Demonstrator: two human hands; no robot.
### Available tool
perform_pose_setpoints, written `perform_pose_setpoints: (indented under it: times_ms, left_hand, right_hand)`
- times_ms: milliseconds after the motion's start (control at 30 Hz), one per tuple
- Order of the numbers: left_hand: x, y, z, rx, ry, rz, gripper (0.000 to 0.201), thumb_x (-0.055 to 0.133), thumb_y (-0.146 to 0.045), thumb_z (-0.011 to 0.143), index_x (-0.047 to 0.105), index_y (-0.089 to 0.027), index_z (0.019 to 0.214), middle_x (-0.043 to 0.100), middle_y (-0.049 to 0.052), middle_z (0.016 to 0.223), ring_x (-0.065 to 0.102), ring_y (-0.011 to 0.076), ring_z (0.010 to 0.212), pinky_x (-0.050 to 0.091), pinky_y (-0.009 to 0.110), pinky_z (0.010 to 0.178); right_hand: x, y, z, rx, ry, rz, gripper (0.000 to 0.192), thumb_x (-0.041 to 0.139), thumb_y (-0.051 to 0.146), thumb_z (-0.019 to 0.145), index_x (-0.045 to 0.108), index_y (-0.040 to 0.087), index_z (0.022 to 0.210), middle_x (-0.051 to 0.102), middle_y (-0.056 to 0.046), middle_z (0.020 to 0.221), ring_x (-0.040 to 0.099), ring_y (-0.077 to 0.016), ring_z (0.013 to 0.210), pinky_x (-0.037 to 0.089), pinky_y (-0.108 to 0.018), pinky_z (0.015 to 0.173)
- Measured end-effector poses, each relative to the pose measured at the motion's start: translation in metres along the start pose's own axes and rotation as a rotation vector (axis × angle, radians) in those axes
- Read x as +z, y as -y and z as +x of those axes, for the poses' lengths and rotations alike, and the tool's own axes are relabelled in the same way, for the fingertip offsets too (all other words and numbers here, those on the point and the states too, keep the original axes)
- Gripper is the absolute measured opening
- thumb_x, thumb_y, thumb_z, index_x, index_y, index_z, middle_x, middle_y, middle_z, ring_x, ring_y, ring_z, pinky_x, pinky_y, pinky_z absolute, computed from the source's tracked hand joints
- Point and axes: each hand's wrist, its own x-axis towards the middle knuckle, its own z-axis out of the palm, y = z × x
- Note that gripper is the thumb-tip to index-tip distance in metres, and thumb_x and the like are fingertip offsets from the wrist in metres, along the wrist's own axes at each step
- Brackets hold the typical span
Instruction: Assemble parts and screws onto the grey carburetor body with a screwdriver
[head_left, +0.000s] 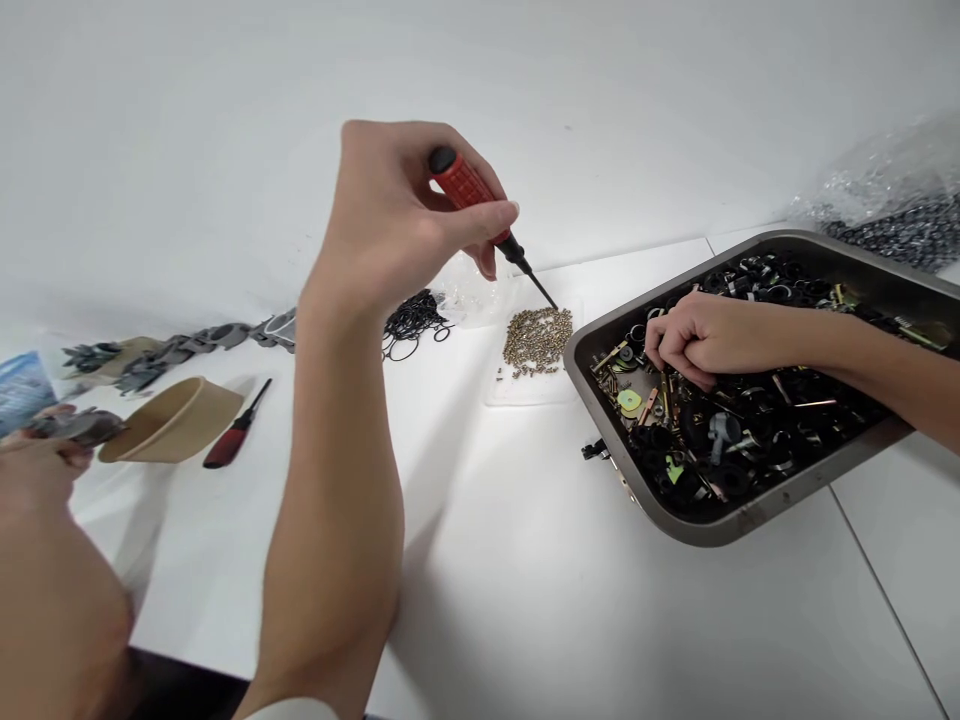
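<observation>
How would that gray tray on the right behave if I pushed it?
The gray tray would probably feel heavy, being loaded with small parts, some shiny like metal. Its broad, low shape makes tipping unlikely, though the loose parts may shift.

Left fingers around red screwdriver, right fingers among parts in tray

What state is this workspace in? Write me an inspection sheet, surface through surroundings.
Surface: white, with seams showing.
Work items: red screwdriver, tip at the pile of small brass-coloured pieces, contact unclear; metal tray of mixed parts.
Clutter: black rings, row of grey pieces, tan bowl, second screwdriver lying beside it.
Hands: one grips the red screwdriver; one is in the metal tray, its grip hidden; another, at the left edge, holds a grey part.
Cables: nothing seen.
Surroundings: clear plastic bag beyond the metal tray.
</observation>
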Motion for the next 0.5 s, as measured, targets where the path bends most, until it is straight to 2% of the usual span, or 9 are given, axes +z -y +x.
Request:
perform_pose_setpoints:
  times_ms: [133, 200, 267, 367, 433, 500]
  left_hand:
    - [0.003, -0.011, -0.002, 0.114, -0.012, -0.001, 0.020, 0.092, -0.012, 0.069, 0.074, -0.020, 0.074, 0.065, -0.003, 0.061, 0.060, 0.0109, 0.052, 0.051, 0.027, 0.047]
    - [0.005, -0.013, -0.002, 0.122, -0.006, -0.020, 0.018, 0.090, -0.012, 0.071, 0.075, -0.019, 0.075, 0.065, -0.003, 0.063, 0.060, 0.0112, 0.053, 0.052, 0.027, 0.048]
    - [0.006, -0.014, -0.003, 0.098, -0.005, -0.040, 0.018, 0.091, -0.015, 0.071, 0.074, -0.019, 0.076, 0.065, -0.001, 0.064, 0.062, 0.0130, 0.056, 0.052, 0.029, 0.050]
    - [0.005, -0.014, -0.003, 0.069, 0.012, -0.085, 0.024, 0.095, -0.023, 0.067, 0.073, -0.021, 0.075, 0.065, 0.001, 0.064, 0.065, 0.0184, 0.065, 0.052, 0.032, 0.059]
    - [0.005, -0.013, -0.003, 0.047, 0.033, -0.097, 0.024, 0.095, -0.029, 0.068, 0.074, -0.023, 0.078, 0.067, 0.004, 0.066, 0.067, 0.0227, 0.071, 0.053, 0.036, 0.064]
    - [0.006, -0.015, -0.003, 0.040, 0.032, -0.083, 0.025, 0.095, -0.033, 0.068, 0.074, -0.023, 0.077, 0.067, 0.005, 0.067, 0.066, 0.0239, 0.067, 0.052, 0.040, 0.064]
  right_hand:
    - [0.003, 0.004, 0.002, 0.036, -0.110, -0.040, 0.017, 0.054, 0.021, 0.078, 0.069, 0.022, 0.071, 0.070, -0.005, 0.083, 0.062, -0.0225, 0.080, 0.051, -0.040, 0.078]
    - [0.006, 0.007, 0.003, 0.015, -0.189, -0.106, 0.021, 0.054, 0.025, 0.083, 0.074, 0.023, 0.090, 0.073, -0.008, 0.101, 0.064, -0.0267, 0.093, 0.051, -0.045, 0.089]
    - [0.010, 0.009, 0.004, -0.043, -0.237, -0.197, 0.031, 0.057, 0.035, 0.087, 0.074, 0.023, 0.110, 0.070, -0.012, 0.121, 0.061, -0.0334, 0.114, 0.045, -0.053, 0.103]
    - [0.018, 0.008, 0.004, -0.119, -0.179, -0.330, 0.048, 0.062, 0.051, 0.089, 0.070, 0.024, 0.128, 0.064, -0.014, 0.136, 0.048, -0.0416, 0.134, 0.031, -0.064, 0.114]
    - [0.023, 0.007, 0.004, -0.143, -0.125, -0.386, 0.054, 0.063, 0.057, 0.089, 0.069, 0.027, 0.133, 0.063, -0.013, 0.141, 0.044, -0.0432, 0.138, 0.027, -0.065, 0.116]
    - [0.027, 0.007, 0.003, -0.150, -0.101, -0.415, 0.058, 0.062, 0.060, 0.089, 0.067, 0.029, 0.138, 0.061, -0.012, 0.145, 0.044, -0.0426, 0.138, 0.027, -0.064, 0.116]
